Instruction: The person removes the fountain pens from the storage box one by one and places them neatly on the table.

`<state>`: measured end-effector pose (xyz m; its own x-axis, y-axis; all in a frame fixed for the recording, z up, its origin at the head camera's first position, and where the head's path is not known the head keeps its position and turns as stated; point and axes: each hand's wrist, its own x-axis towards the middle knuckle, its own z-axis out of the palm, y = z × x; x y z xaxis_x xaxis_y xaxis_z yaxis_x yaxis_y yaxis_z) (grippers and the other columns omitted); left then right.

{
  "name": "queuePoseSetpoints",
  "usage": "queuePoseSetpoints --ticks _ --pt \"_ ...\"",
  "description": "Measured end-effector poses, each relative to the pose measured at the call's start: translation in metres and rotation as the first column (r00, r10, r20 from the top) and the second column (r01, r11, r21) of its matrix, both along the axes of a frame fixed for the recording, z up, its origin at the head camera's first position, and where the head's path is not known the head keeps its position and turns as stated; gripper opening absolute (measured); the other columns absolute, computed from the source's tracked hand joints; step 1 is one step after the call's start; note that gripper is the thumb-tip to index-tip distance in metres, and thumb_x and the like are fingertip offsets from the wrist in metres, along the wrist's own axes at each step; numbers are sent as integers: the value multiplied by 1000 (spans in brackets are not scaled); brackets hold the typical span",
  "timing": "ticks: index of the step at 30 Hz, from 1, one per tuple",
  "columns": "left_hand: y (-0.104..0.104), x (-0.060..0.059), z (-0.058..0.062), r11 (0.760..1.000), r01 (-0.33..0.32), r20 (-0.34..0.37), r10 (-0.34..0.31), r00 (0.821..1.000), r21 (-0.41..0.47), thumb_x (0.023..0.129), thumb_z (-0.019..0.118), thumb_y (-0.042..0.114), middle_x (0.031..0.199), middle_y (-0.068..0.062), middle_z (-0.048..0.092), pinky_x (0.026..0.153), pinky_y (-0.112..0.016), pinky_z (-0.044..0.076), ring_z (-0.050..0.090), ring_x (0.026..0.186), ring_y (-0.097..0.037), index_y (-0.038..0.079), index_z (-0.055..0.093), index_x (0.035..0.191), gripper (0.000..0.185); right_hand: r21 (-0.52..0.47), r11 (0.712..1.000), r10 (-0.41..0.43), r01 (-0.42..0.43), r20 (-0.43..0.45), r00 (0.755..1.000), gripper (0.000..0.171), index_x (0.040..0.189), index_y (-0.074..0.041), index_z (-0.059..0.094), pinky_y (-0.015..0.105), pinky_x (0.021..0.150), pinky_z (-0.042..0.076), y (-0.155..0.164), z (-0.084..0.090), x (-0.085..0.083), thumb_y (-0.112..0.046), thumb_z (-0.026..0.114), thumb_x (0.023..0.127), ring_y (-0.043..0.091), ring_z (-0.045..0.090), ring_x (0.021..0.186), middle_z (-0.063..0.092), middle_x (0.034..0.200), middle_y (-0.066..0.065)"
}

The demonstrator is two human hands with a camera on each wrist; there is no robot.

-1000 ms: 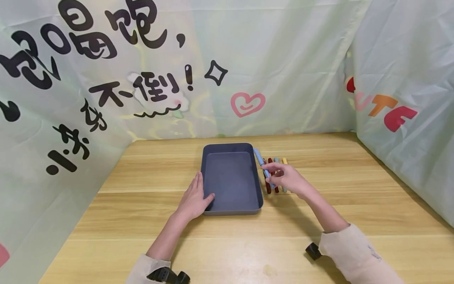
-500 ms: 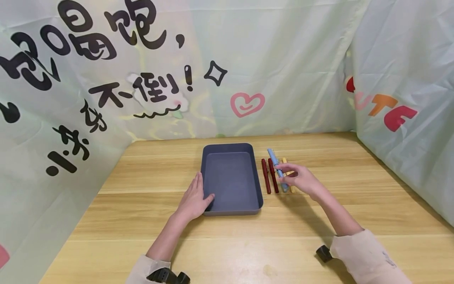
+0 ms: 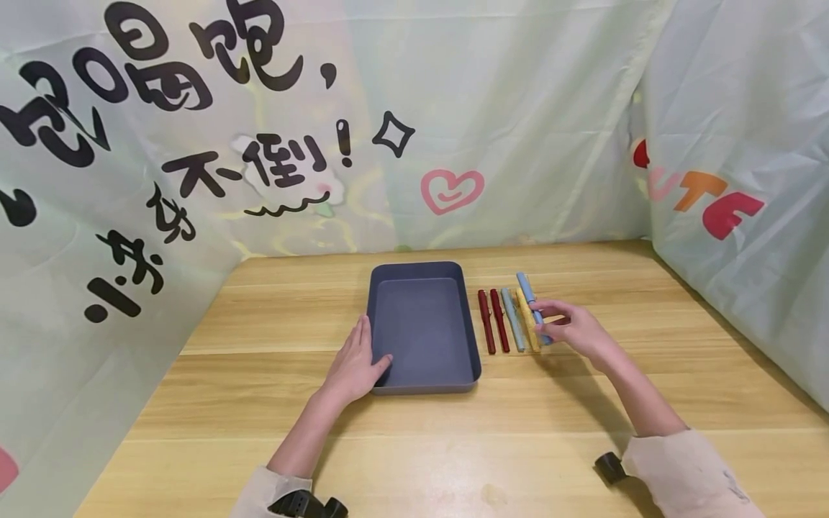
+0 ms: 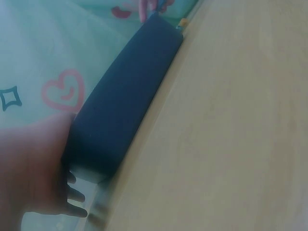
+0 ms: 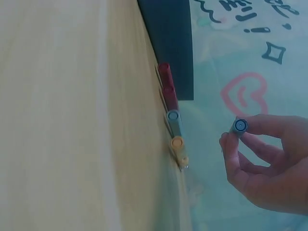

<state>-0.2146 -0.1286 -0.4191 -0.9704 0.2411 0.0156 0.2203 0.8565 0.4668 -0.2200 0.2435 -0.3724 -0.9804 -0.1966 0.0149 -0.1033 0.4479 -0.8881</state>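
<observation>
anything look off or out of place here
Nothing stands out. The dark tray sits square on the wooden table with the left hand resting on its near left corner. Four pens lie in a neat row beside it, and the right hand pinches a light blue pen above them.

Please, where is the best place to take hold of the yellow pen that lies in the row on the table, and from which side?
Probably at mid-barrel, coming from above. The yellow pen lies flat on the wooden table, with a grey-blue pen close on its left, so fingertips fit best from the top, lifting straight up. The right hand already pinches a light blue pen beside it.
</observation>
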Motion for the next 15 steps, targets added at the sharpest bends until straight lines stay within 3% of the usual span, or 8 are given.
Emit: queuePoseSetpoints --ticks 15 --pt "0 0 1 1000 -2 8 2 1000 3 93 51 37 150 -20 1 104 -50 18 9 135 -35 -4 0 144 84 -19 999 -32 33 38 999 44 128 11 43 37 70 51 17 -9 -2 -2 57 89 32 57 92 48 116 32"
